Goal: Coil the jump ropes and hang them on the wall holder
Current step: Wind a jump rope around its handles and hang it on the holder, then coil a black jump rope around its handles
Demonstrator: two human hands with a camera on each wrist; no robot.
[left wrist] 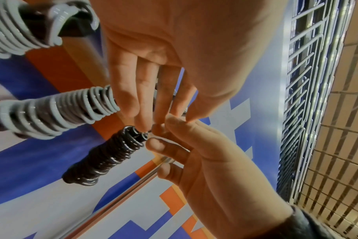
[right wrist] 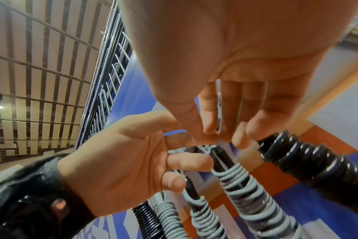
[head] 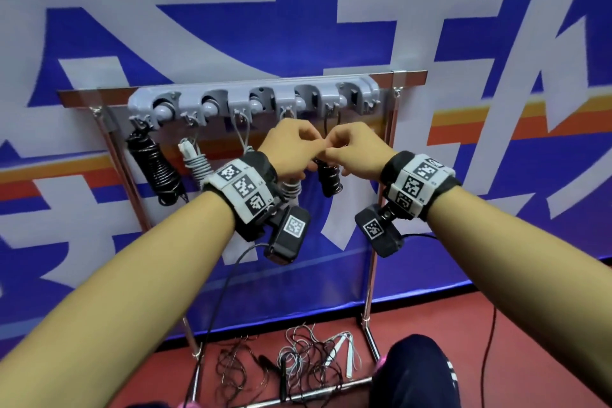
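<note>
Your left hand [head: 291,151] and right hand [head: 356,152] meet fingertip to fingertip just below the wall holder [head: 255,98].

Left hand: thumb and forefinger closed together. The other fingers are nearly straight, with their tips down on the top turns of the black coiled rope [head: 329,180].

Right hand: thumb and forefinger nipped on the thin cord just above that coil. The other fingers are loosely curled beneath it.

Left wrist view: the coil's top loop sits right between the two sets of fingertips.

The coil hangs below your hands, slightly tilted. Its cord runs up to the fifth hook [head: 331,109] from the left.

Just left of it hangs a grey coiled rope [head: 291,189], partly hidden by your left wrist strap. Further left is another grey coil [head: 195,161], then a black coil [head: 154,169] on the end hook.

The holder is mounted on a steel rack [head: 374,242], which stands against a blue, white and orange banner [head: 496,43].

On the red floor [head: 530,325] at the rack's foot lies a tangle of loose ropes [head: 298,354], black and grey, uncoiled.
</note>
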